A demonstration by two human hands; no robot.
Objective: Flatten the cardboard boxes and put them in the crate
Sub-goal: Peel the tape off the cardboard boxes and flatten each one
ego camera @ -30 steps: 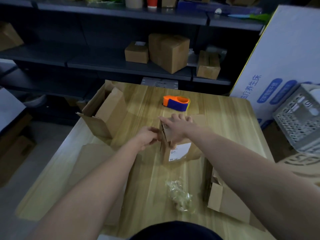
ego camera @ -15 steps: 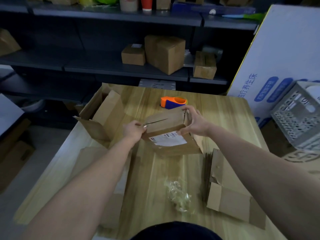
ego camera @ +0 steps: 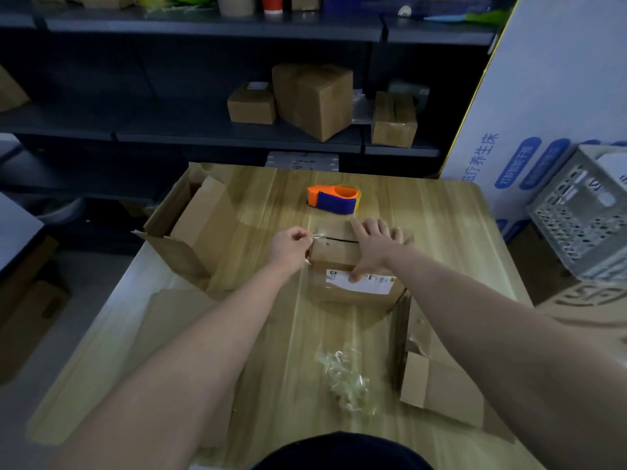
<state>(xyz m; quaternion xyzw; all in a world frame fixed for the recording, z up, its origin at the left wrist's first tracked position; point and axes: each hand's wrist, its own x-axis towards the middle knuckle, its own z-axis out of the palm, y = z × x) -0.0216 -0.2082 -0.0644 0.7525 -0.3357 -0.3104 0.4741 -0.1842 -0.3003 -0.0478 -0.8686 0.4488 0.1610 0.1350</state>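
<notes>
- Small brown cardboard box w/ white shipping label on its front face sits mid-table, upright, not flattened; dark slit runs across its top.
- R hand lies flat on box top, fingers straight & spread toward far edge, thumb down on front face touching the label. It presses and grips nothing.
- L hand at box's top-left corner, thumb & fingers pinched on a thin clear tape strip that runs toward the slit.
- Light wooden table carries everything below except crate, carton & shelf.
- Orange-and-blue tape dispenser just beyond the box, apart from R hand's fingertips.
- Large open brown cardboard box at table's left far corner, flaps splayed, tilted, partly over the edge.
- Flattened brown cardboard sheet lies near left, under L forearm.
- Folded brown cardboard piece w/ torn flaps lies near right, beside R forearm.
- Crumpled wad of clear tape near front centre, between the forearms.
- Grey perforated plastic crate stands off the table at right; contents can't be made out, no cardboard seen in it.
- Big white carton w/ blue print leans behind the crate.
- Dark metal shelf behind the table holds three closed brown boxes.
</notes>
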